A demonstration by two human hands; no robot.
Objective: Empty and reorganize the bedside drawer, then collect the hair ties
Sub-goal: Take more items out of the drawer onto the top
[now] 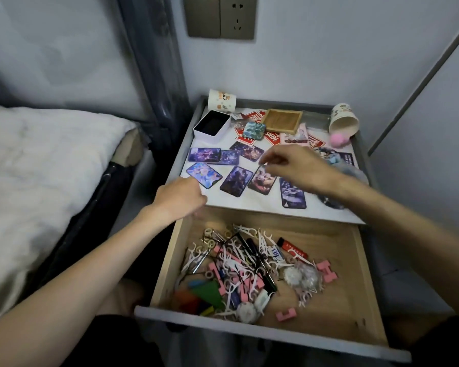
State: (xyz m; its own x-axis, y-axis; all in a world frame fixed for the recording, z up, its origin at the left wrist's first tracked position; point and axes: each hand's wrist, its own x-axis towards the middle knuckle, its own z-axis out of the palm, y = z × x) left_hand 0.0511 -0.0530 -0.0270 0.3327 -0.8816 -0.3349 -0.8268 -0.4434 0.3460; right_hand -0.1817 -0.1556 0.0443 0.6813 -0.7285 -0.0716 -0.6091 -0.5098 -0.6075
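Wood drawer (337, 300): pale inside, grey-fronted, open below the white bedside tabletop (249, 205) and not yet emptied.
Hair ties (211, 244): small pale elastic loops, mostly toward the drawer's back-left corner and left side, tangled among white plastic floss picks (245, 230) and pink plastic blocks (326, 271).
Handling: we judge them light, soft and stretchy, likely to snag on the picks. We would hook 1 finger through a loop, or pinch its band, and lift slowly.
Left hand (180, 200): at the tabletop's front-left corner, fingers curled under. We cannot tell whether it holds anything.
Right hand (300, 168): over glossy purple picture cards (236, 181) near the tabletop's front edge. Its fingers are blurred, so we cannot tell whether they pinch or spread.
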